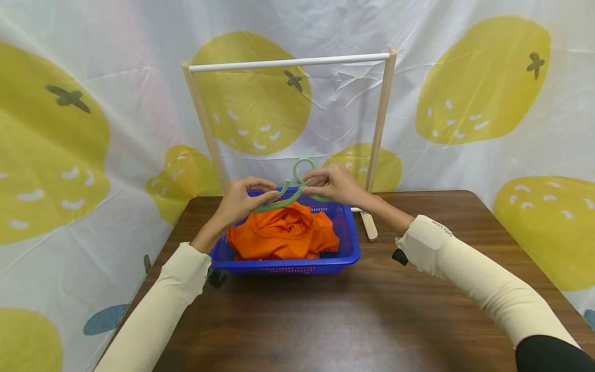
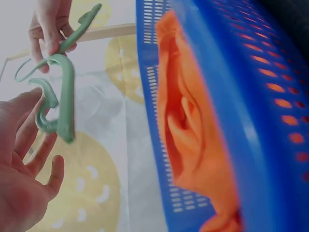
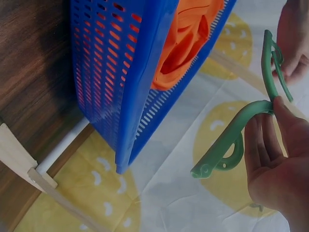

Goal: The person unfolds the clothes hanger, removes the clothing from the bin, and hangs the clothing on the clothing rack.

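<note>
A green plastic clothes hanger is held up over the back of a blue basket, its round hook pointing upward. My right hand pinches it at the middle, just below the hook. At the hanger's left arm, the thumb and fingers of my left hand pinch the end part. In the left wrist view, the hanger shows a curved notch piece beside the left thumb. The right wrist view has the hanger's other arm sticking out free from the right hand. Below both hands, a crumpled orange garment lies in the basket.
Behind the basket stands a rack with a white rod and wooden posts. One wooden foot rests on the brown table, right of the basket. A fruit-patterned curtain hangs around the back and sides.
</note>
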Motion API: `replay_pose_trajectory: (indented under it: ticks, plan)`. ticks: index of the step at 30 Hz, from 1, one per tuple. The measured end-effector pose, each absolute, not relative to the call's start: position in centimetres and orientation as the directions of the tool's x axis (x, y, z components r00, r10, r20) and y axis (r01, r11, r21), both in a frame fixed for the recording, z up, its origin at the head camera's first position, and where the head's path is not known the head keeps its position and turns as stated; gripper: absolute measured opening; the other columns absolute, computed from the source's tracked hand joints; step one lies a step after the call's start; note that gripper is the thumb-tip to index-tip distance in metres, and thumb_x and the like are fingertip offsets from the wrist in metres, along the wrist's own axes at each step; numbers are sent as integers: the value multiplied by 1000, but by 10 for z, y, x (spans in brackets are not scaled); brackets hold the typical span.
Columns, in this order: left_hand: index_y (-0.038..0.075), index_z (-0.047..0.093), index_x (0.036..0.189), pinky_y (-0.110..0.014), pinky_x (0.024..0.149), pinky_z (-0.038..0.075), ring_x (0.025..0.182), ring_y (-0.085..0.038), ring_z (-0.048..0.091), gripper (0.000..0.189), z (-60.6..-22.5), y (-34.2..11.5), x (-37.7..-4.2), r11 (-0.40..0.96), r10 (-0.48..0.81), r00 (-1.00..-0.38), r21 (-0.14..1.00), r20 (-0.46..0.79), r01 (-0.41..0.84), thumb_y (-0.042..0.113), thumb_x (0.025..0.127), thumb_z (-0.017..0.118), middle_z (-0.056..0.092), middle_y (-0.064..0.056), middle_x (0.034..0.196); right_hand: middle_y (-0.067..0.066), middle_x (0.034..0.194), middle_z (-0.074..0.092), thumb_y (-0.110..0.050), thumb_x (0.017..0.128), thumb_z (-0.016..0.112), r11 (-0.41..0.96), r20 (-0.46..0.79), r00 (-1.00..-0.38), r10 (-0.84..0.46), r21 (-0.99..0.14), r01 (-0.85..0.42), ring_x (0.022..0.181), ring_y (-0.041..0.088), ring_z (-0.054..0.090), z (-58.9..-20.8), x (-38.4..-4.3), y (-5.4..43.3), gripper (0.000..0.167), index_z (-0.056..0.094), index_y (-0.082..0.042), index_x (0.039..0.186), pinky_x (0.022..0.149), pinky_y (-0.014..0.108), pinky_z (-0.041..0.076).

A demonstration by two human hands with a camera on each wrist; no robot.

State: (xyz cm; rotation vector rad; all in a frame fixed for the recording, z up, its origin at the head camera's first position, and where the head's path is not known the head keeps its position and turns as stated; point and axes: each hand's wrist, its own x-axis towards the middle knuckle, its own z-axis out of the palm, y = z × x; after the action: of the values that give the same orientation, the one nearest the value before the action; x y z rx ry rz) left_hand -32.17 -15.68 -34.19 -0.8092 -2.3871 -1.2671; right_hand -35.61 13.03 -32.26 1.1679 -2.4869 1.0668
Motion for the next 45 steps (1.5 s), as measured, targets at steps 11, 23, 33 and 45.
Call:
replay_pose_trajectory:
  ticks: [11,23,33,45]
  plan:
    - [10,82,112,-45,85,59,95,-23,73,24,-333,-141,-325,421,347,-763,636,546,647,21,91,83,78,-7,100,6,89,80,-21,93,81,443,473,-646,-599,-476,-760,73,16,77,-323,-351,123,28,79,-7,117,55,25,51]
    - [9,79,118,-47,91,53,99,-27,69,28,-321,-161,-321,348,260,-776,694,574,630,15,90,83,79,-12,101,6,86,80,-19,91,83,428,508,-625,-593,-458,-779,71,14,76,-326,-352,123,25,80,-6,111,53,24,52]
    - [-4,75,118,-32,89,47,92,-14,70,30,-297,-188,-295,388,168,-777,684,606,617,0,89,80,76,-26,101,10,91,80,-14,91,82,416,493,-642,-587,-497,-761,78,20,78,-327,-354,130,26,78,-1,113,65,34,60]
    - [-11,72,118,-20,82,46,93,-7,67,32,-315,-228,-276,384,121,-773,688,623,615,-10,86,77,73,-32,93,9,98,80,-18,93,81,472,464,-691,-554,-508,-720,84,20,78,-322,-356,135,28,77,-5,118,71,34,61]
